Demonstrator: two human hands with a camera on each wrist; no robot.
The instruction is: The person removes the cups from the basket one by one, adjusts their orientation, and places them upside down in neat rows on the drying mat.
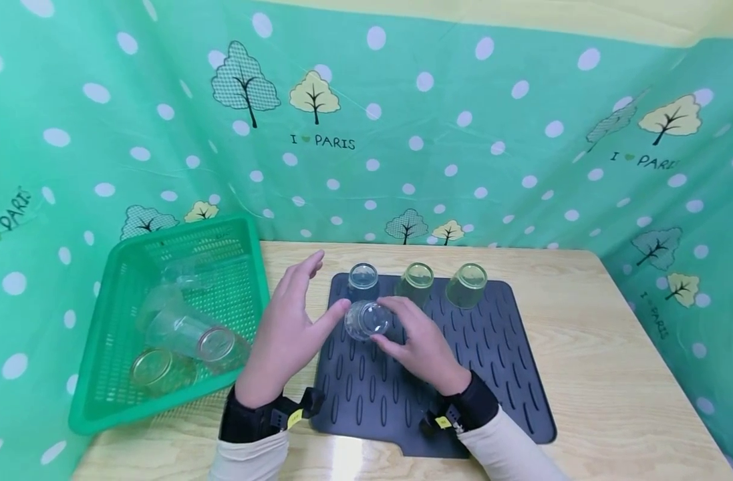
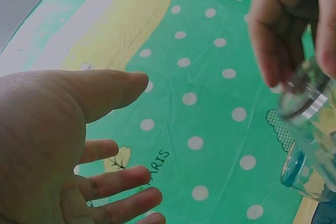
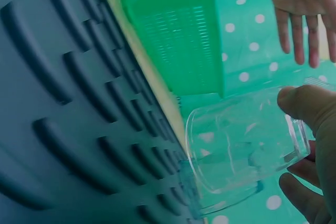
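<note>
We are holding a clear glass cup (image 1: 367, 320) above the dark ribbed mat (image 1: 492, 374), towards its left half and just in front of the back row; our right hand (image 1: 422, 344) is gripping it, with the thumb pressing on its wall near the base and the other fingers curling round the far side, as the right wrist view is showing, where the glass cup (image 3: 241, 148) is lying tilted with its open mouth facing down towards the mat (image 3: 63, 108). Our left hand (image 1: 290, 319) is hovering just beside the cup with the fingers straight and slightly spread, the thumb reaching towards the glass; whether the thumb is actually touching it we cannot tell. In the left wrist view the left hand (image 2: 63, 145) is showing an open palm with nothing in it. Along the back edge of the mat three more glasses are standing upside down in a row: a clear one (image 1: 363, 280), a yellowish one (image 1: 415, 282) and another yellowish one (image 1: 466, 285). To the left, a green mesh basket (image 1: 246, 267) is resting tilted on the wooden table (image 1: 607, 374), holding several glasses (image 1: 188, 334) lying on their sides
</note>
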